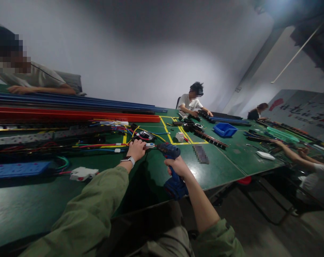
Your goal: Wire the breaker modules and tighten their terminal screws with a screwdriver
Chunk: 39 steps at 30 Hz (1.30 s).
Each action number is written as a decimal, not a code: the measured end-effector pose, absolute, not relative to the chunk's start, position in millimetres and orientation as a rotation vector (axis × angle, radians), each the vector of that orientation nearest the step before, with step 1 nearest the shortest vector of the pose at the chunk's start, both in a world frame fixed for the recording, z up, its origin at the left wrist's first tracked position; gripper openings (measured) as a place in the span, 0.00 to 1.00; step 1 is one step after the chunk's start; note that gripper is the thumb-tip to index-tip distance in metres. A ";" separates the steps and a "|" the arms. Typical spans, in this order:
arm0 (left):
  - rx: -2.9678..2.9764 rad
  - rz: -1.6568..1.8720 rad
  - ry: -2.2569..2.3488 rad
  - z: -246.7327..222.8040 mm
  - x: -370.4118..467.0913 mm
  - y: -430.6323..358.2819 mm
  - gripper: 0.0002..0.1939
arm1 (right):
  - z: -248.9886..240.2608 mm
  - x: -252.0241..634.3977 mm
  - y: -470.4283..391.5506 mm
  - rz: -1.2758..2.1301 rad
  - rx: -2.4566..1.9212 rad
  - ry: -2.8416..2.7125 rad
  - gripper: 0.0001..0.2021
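My right hand (pixel 179 167) is wrapped round the handle of a blue cordless drill (pixel 172 151), its nose pointing left. The bit reaches a small white connector block (pixel 150 145), which the fingers of my left hand (pixel 136 149) pinch from the left side. Coloured wires (pixel 105 145) run leftward from near my left hand. Just beyond the hand is a black component (pixel 147 136) with a pale face. A white breaker-like block (pixel 83 174) lies to the left of my left forearm, beside a blue strip (pixel 20 170).
Long red (pixel 71 115) and blue rails (pixel 78 101) lie across the green table (pixel 148 178). A phone (pixel 201 154), a white block (pixel 180 137) and a blue bin (pixel 225 130) are to the right. Several other people (pixel 192 100) sit around the table.
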State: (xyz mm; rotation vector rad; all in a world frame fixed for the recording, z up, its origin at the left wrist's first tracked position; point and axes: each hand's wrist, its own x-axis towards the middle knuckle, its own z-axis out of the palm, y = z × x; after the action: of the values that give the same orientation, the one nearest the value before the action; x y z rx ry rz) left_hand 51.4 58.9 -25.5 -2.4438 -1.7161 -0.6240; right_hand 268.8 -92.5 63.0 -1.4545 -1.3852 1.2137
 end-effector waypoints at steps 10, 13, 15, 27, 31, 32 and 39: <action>-2.459 -0.598 -1.743 -22.0 52.1 56.7 0.14 | 62.3 269.7 -91.7 1.207 -1.419 -1.384 0.06; -2.449 -0.610 -1.731 -23.0 52.3 57.3 0.14 | 63.8 269.3 -91.8 1.205 -1.412 -1.389 0.07; -2.441 -0.615 -1.722 -23.8 52.4 57.6 0.14 | 65.2 268.6 -92.7 1.213 -1.417 -1.390 0.06; -2.468 -0.626 -1.759 -21.1 52.4 56.8 0.15 | 66.1 267.5 -94.5 1.226 -1.441 -1.367 0.06; -2.477 -0.631 -1.779 -19.4 52.7 55.4 0.15 | 64.7 267.9 -93.5 1.230 -1.450 -1.365 0.05; -2.475 -0.629 -1.780 -19.3 52.7 55.2 0.15 | 64.5 267.9 -93.3 1.229 -1.451 -1.365 0.05; -2.462 -0.626 -1.774 -22.0 53.0 56.1 0.15 | 64.3 267.9 -93.5 1.225 -1.430 -1.357 0.06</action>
State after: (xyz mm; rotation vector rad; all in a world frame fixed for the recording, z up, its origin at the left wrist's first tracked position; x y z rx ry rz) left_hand 53.0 56.1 -22.0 -2.4623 -1.7736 -0.6263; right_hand 267.9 -93.5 64.3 -1.4296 -1.3573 1.2251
